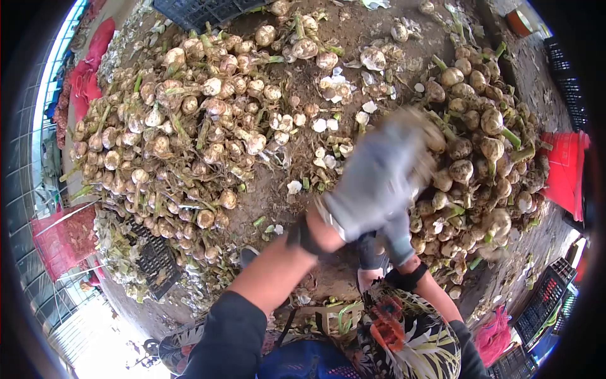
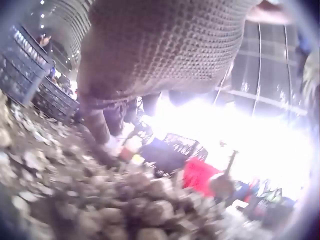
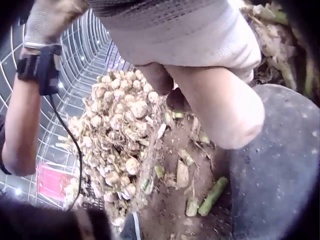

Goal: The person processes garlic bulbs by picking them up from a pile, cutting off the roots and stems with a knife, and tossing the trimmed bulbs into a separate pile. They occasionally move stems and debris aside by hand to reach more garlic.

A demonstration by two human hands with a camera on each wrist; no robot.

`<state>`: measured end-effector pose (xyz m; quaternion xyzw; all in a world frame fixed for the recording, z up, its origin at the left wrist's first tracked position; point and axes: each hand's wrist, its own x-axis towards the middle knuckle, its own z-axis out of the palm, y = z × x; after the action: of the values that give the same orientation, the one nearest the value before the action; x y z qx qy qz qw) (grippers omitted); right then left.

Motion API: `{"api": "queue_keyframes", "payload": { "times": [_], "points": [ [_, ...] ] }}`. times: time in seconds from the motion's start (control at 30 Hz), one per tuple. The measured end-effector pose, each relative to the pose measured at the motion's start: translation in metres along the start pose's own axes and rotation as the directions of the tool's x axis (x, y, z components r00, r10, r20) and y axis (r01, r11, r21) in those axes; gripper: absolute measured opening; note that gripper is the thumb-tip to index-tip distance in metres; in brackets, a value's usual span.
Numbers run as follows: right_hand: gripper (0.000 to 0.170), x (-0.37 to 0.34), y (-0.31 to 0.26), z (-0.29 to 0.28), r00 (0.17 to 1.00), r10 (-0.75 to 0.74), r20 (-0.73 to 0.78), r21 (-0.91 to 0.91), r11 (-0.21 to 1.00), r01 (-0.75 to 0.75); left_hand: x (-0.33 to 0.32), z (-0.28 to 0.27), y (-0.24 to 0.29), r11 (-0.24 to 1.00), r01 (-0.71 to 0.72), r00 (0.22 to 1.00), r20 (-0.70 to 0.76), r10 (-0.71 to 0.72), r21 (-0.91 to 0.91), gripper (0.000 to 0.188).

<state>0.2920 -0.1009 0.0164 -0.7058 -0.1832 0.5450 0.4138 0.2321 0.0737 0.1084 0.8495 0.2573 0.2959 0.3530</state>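
My left hand, in a grey-white knit glove, is blurred and reaches across to the edge of the right-hand heap of garlic bulbs. Its fingers stretch out loosely in the left wrist view, over more garlic bulbs. Below it in the head view is my gloved right hand, partly covered by the left. The right wrist view shows the right thumb straight, with bent fingers behind it; I cannot tell what they hold. A second large heap of garlic bulbs lies to the left.
Loose peel and cut stem pieces litter the soil between the heaps. A black crate stands at the far side, another crate at lower left. A red bag is beside the right heap. Crates stand at lower right.
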Motion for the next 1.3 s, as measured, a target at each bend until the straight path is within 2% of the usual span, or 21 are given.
{"api": "queue_keyframes", "payload": {
  "times": [0.07,0.17,0.3,0.37,0.4,0.47,0.53,0.57,0.6,0.63,0.67,0.7,0.73,0.83,0.93,1.0,1.07,1.17,1.2,1.27,1.3],
  "points": [
    [0.018,0.010,0.002,-0.009,0.982,0.190,0.020,0.157,0.969,-0.190,0.007,0.004,-0.060,0.911,0.275,0.944,0.094,-0.316,0.306,0.036],
    [0.018,0.018,-0.008,-0.010,0.987,0.163,0.002,0.250,0.955,-0.158,-0.031,0.020,-0.130,0.798,0.130,0.895,0.277,-0.350,0.589,0.042],
    [0.017,0.022,-0.012,-0.007,0.979,0.203,0.024,0.224,0.953,-0.204,-0.114,-0.001,-0.097,0.787,0.039,0.849,0.395,-0.350,0.615,0.049],
    [0.017,0.029,-0.016,-0.002,0.978,0.205,0.032,0.249,0.946,-0.206,-0.165,-0.024,-0.065,0.769,0.046,0.756,0.481,-0.444,0.637,0.046],
    [0.018,0.032,-0.018,0.003,0.982,0.187,0.034,0.246,0.951,-0.189,-0.183,-0.039,-0.050,0.790,0.100,0.605,0.593,-0.531,0.605,0.043],
    [0.020,0.032,-0.018,0.012,0.986,0.160,0.044,0.235,0.958,-0.166,-0.175,-0.069,-0.041,0.674,0.578,0.357,0.601,-0.715,0.459,0.042],
    [0.023,0.037,-0.011,0.019,0.985,0.158,0.073,0.218,0.961,-0.170,-0.155,-0.086,-0.064,0.741,0.413,0.754,0.258,-0.604,0.529,0.050],
    [0.023,0.038,-0.009,0.022,0.980,0.175,0.090,0.217,0.957,-0.191,-0.122,-0.090,-0.068,0.696,0.419,0.823,0.080,-0.563,0.583,0.058],
    [0.024,0.039,-0.008,0.023,0.975,0.195,0.104,0.214,0.953,-0.213,-0.100,-0.088,-0.088,0.747,0.453,0.867,-0.047,-0.496,0.486,0.067],
    [0.025,0.040,-0.009,0.021,0.971,0.213,0.112,0.178,0.957,-0.230,-0.084,-0.081,-0.109,0.666,0.417,0.879,-0.089,-0.468,0.618,0.075],
    [0.025,0.040,-0.010,0.020,0.972,0.205,0.112,0.172,0.960,-0.222,-0.066,-0.071,-0.128,0.624,0.541,0.787,-0.079,-0.611,0.563,0.082],
    [0.025,0.039,-0.012,0.019,0.979,0.181,0.100,0.180,0.964,-0.196,-0.039,-0.066,-0.128,0.532,0.706,0.613,-0.026,-0.790,0.469,0.084],
    [0.025,0.038,-0.014,0.018,0.984,0.156,0.088,0.187,0.968,-0.170,-0.037,-0.053,-0.147,0.479,0.589,0.695,-0.105,-0.712,0.650,0.086],
    [0.022,0.038,-0.014,0.014,0.987,0.140,0.077,0.121,0.981,-0.149,-0.042,-0.039,-0.164,0.380,0.445,0.727,-0.079,-0.682,0.811,0.075],
    [0.018,0.035,-0.017,0.017,0.984,0.149,0.098,0.135,0.978,-0.162,-0.075,-0.034,-0.173,0.571,0.386,0.861,-0.062,-0.504,0.724,0.045],
    [0.018,0.035,-0.023,0.021,0.983,0.160,0.089,0.088,0.982,-0.168,-0.091,-0.036,-0.165,0.609,0.371,0.870,-0.032,-0.492,0.701,0.042],
    [0.017,0.036,-0.022,0.020,0.983,0.147,0.110,0.096,0.983,-0.158,-0.094,-0.044,-0.165,0.619,0.403,0.813,0.048,-0.581,0.675,0.038],
    [0.018,0.036,-0.019,0.021,0.981,0.160,0.113,0.081,0.982,-0.170,-0.086,-0.051,-0.179,0.771,0.579,0.810,-0.083,-0.580,0.267,0.029],
    [0.018,0.035,-0.019,0.022,0.987,0.130,0.097,0.100,0.985,-0.140,-0.082,-0.053,-0.180,0.777,0.570,0.818,-0.090,-0.568,0.269,0.029],
    [0.018,0.036,-0.019,0.021,0.995,0.070,0.078,0.127,0.989,-0.079,-0.076,-0.058,-0.179,0.541,0.718,0.572,-0.072,-0.817,-0.438,0.021],
    [0.018,0.036,-0.017,0.021,0.991,0.102,0.082,0.139,0.984,-0.113,-0.072,-0.066,-0.178,0.365,0.577,0.517,-0.020,-0.856,-0.731,0.023]
  ]
}}
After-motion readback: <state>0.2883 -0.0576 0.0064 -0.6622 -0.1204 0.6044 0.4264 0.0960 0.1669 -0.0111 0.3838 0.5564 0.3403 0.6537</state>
